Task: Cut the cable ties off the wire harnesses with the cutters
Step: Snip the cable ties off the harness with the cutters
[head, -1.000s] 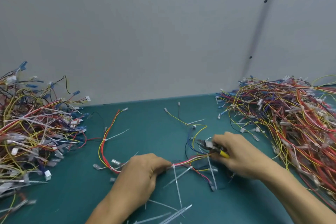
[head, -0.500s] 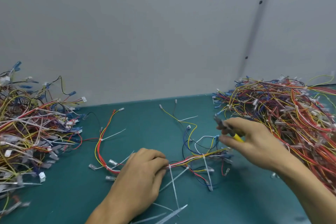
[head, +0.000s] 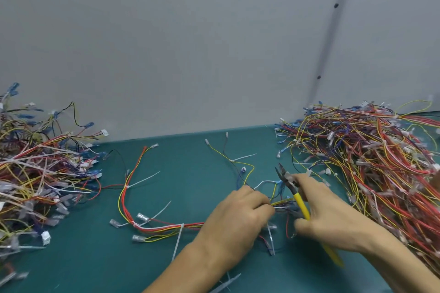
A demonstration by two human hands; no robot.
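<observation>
At far left, the left pile (head: 35, 173) of harnesses lies heaped on the teal counter (head: 95, 264); I cannot tell whether it is finished work or stock. Next along, the harness (head: 123, 200) being worked lies on the counter, its red and yellow wires curving from near the back wall down and under my left hand (head: 238, 219). Several white ties (head: 179, 236) on it are uncut, their tails sticking out. My left hand sits palm down with fingers curled, pinching the bundle near its right end. Just beside it are the cutters (head: 294, 191), yellow-handled, with the nose pointing up and away, clear of every tie. The jaws look slightly parted. My right hand (head: 333, 214) is wrapped round the handles. The right pile (head: 381, 162), the larger one, fills the counter beyond it. Loose scraps (head: 226, 284) of tie lie near the front edge. Assessment: I am between cuts, with the harness held and the tool not engaged. The next move calls for lowering the nose to a tie close to my left hand and slipping one jaw under the strap only. The wire insulation must be kept out of the bite while my left hand holds the bundle steady.
</observation>
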